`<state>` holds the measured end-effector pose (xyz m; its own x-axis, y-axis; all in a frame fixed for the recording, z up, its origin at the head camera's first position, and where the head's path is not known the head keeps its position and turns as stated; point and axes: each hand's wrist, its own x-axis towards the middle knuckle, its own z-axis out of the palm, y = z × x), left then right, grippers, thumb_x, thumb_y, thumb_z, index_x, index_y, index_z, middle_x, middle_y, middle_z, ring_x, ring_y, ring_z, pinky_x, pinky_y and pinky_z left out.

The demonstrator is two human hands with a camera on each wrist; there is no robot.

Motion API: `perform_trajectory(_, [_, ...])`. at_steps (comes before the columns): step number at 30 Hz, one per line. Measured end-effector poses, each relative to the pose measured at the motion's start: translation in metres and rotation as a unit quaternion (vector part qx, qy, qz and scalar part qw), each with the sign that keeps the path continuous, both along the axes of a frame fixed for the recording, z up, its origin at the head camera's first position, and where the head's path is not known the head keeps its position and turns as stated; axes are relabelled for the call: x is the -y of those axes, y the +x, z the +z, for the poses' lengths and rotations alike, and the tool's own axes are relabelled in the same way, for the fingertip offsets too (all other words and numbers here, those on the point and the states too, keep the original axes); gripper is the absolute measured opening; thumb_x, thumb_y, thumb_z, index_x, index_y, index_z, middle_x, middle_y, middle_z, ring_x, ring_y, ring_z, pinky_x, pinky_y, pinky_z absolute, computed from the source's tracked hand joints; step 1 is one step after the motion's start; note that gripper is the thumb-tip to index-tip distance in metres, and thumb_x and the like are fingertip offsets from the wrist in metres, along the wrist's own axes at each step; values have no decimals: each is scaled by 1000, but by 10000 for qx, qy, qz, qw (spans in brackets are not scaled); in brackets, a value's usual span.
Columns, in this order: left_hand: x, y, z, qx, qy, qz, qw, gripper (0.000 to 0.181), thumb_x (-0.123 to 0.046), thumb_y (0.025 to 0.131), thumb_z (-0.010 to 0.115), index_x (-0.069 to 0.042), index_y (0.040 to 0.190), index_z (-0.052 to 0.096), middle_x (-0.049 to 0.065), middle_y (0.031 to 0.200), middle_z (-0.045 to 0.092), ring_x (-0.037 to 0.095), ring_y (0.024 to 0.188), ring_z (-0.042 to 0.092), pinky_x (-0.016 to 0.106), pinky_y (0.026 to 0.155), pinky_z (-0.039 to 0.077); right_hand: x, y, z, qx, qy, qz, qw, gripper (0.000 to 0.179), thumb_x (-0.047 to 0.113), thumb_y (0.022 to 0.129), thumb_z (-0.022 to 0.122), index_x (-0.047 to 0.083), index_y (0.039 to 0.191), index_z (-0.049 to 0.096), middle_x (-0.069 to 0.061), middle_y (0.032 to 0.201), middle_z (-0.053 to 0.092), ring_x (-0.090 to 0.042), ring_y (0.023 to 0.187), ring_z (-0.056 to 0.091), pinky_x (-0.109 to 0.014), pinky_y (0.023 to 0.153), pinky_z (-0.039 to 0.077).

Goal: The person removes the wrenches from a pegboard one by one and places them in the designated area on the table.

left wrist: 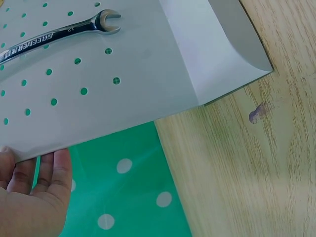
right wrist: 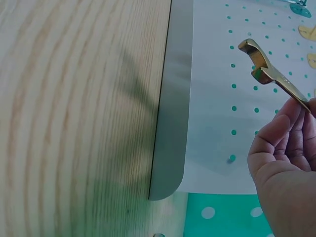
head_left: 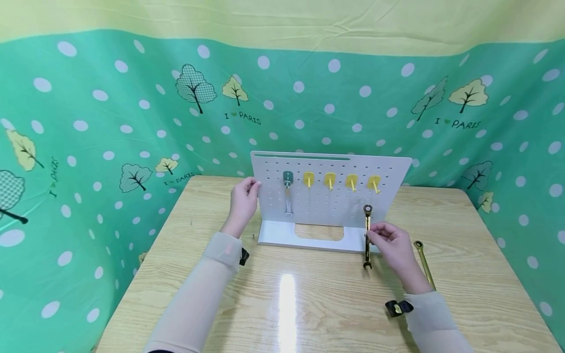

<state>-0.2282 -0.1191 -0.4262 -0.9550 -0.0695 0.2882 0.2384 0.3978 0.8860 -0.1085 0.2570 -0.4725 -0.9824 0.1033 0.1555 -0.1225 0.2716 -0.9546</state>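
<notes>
Left fingers pinch the pegboard edge, right fingers a gold wrench in front.

In the head view, the lower end of the lying gold wrench is hidden by the right sleeve. From the left wrist, the silver wrench, pegboard and left hand are cut off at the left. From the right wrist, the held gold wrench is partly covered by the right hand, itself cropped; a small thing at the bottom edge cannot be identified.
</notes>
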Motion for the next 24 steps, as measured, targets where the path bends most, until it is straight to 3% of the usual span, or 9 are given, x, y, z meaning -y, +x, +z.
perform_trajectory(11, [1,0,-1,69,51,-7,10000,17,-9,106,56,4,106,68,17,97,72,28,81,65,31,67,54,-7,4,3,43,-15,-52,10000,16,3,97,70,-11,102,66,-13,89,68,-13,76,63,-25,69,56])
perform_trajectory(24, [0,1,1,147,63,-13,9999,18,-9,106,56,4,106,68,17,95,71,31,81,65,28,66,53,-20,10,2,110,-118,-174,9997,16,-2,96,68,-15,104,64,-19,92,68,-11,77,64,-21,69,55])
